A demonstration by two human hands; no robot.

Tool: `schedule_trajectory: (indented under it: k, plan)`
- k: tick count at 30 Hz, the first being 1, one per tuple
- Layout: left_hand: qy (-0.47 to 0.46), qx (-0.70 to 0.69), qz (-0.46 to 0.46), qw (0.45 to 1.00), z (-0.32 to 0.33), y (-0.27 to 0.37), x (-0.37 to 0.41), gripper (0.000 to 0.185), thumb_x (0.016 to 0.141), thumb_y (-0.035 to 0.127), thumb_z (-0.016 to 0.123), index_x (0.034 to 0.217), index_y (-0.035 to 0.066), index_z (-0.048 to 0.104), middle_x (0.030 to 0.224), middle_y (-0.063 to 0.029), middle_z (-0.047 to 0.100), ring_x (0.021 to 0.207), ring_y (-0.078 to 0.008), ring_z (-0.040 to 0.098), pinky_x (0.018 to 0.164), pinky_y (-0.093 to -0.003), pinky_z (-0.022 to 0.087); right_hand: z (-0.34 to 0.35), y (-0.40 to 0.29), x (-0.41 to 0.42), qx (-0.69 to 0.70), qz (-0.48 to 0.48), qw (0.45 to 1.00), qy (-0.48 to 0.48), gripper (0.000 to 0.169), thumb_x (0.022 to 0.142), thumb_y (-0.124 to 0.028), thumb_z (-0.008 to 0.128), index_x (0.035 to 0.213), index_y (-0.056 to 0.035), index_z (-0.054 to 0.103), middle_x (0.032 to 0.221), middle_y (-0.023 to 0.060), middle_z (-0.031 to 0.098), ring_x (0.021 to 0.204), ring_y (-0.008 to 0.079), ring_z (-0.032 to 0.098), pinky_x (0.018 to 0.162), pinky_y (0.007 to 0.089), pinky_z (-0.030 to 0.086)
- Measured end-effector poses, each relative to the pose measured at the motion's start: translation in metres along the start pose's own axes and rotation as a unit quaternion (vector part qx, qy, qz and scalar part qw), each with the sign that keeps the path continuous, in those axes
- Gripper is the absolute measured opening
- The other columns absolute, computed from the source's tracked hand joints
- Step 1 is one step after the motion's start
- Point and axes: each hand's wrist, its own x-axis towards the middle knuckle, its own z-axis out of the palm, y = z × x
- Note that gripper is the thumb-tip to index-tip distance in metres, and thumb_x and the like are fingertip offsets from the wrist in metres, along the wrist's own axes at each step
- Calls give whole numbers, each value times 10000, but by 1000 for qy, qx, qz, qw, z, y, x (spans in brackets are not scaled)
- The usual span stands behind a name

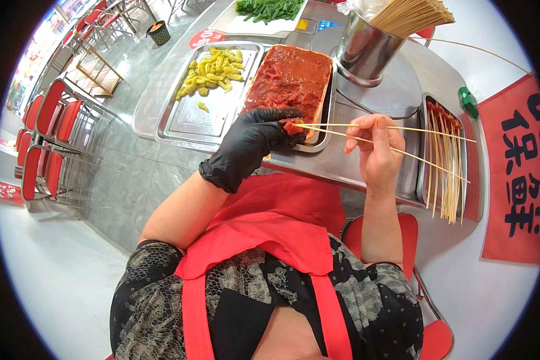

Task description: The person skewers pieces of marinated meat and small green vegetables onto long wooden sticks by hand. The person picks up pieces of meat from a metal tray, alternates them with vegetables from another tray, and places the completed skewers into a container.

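Observation:
My left hand (261,139), in a black glove, pinches a piece of red marinated meat (292,126) at the near edge of a tray of meat in red sauce (292,81). Between the fingers of my bare right hand (378,141) are two thin bamboo skewers (423,155), whose tips meet at the meat piece. Left of the meat lie yellow-green pickled peppers (213,69) on a metal tray (166,121). On the right, a narrow metal tray (420,180) holds several skewers with red-coated meat at their far ends (443,117).
A steel canister (366,49) packed with bamboo skewers (411,18) stands behind the meat. Cut green vegetables (270,10) fill part of a white tray (252,28) at the back. A green box (468,102) sits near the right edge. Red chairs (49,108) stand far left.

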Motion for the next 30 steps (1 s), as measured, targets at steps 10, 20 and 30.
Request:
schedule_trajectory:
  k: [10,20,30]
  plan:
    - [24,-33,20,999,-17,-5,6,239,808,-6,552,1041,-59,569,913,-128,633,809,-187,622,744,-296,518,3,-7,-3,-3,-21,1000,-13,318,947,-217,376,868,44,538,783,167,591,558,173,554,492,255,456]
    - [-35,-12,3,999,-6,-2,1,233,816,5,519,1033,-58,576,932,-125,625,827,-200,620,768,-301,517,8,0,3,-8,-9,1000,-13,307,951,-213,364,861,35,521,783,162,589,564,170,558,492,265,477]
    - [-33,-36,-19,999,-9,-5,2,280,804,63,595,1060,-45,561,975,-120,625,878,-189,615,801,-288,495,10,4,5,-22,-19,998,55,303,951,-202,357,872,39,522,770,157,590,557,175,560,489,264,479]
